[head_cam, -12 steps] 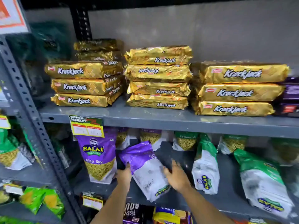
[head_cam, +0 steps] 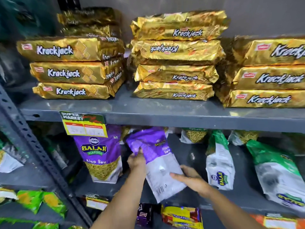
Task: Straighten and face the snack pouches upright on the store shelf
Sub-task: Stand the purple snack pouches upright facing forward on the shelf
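A purple-and-white snack pouch (head_cam: 158, 164) is tilted on the lower shelf (head_cam: 194, 162), its back towards me and its top leaning left. My left hand (head_cam: 136, 160) grips its purple upper left edge. My right hand (head_cam: 189, 179) holds its white lower right side. Left of it, a purple Balaji Aloo Sev pouch (head_cam: 100, 154) stands upright, facing front. To the right, a green-and-white pouch (head_cam: 219, 164) stands edge-on, and another green-and-white pouch (head_cam: 279, 174) lies slanted. Several more pouches (head_cam: 194, 134) stand at the back.
The shelf above (head_cam: 148, 113) carries three stacks of gold Krackjack packs (head_cam: 176, 55). A price tag (head_cam: 84, 123) hangs from its front edge. A slotted grey upright (head_cam: 33, 146) rises on the left. More packets (head_cam: 181, 215) sit on the shelf below.
Both hands have lifted the purple-and-white pouch up from lying flat on the shelf and turned it more upright. The camera has moved closer.
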A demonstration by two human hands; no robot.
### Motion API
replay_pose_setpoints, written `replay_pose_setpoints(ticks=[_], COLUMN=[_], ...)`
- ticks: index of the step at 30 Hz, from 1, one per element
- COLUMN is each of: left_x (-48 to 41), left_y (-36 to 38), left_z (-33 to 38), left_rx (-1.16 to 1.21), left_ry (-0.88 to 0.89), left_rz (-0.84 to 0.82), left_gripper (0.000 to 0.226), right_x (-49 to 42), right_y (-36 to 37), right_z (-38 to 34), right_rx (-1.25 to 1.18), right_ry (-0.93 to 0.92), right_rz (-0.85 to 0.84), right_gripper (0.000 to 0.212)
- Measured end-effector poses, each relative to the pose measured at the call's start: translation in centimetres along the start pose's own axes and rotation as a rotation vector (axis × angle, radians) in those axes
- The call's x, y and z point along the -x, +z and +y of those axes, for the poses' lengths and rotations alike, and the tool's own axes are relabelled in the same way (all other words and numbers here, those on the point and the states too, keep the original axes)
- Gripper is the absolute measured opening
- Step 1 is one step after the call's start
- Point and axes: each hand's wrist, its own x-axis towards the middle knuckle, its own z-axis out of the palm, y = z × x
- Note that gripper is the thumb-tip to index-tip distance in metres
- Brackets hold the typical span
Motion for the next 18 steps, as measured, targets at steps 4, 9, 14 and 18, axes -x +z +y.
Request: replay_pose_setpoints(ticks=[4, 9, 14, 18], left_x=[1.1, 0.5, 0.8, 1.4], left_y=[2.3, 4.7, 3.8, 2.4], left_z=[0.9, 1.8, 2.1, 1.3], left_rx=[-0.012, -0.230, -0.437, -0.488], left_ry=[0.053, 0.465, 0.567, 0.561], left_rz=[-0.224, -0.241, -0.297, -0.354], left_gripper=[0.021, 0.034, 0.012, 0.011], right_x=[-0.8, -4.5, -6.7, -6.4], right_y=[0.3, 0.8, 1.5, 1.5], right_z=[1.0, 0.3, 1.3, 1.4], right_rx=[-0.086, -0.074, -0.023, -0.010], right_ry=[-0.081, -0.189, -0.171, -0.137], right_rz=[0.092, 0.194, 0.145, 0.147], right_gripper=[0.083, 0.075, 0.070, 0.071])
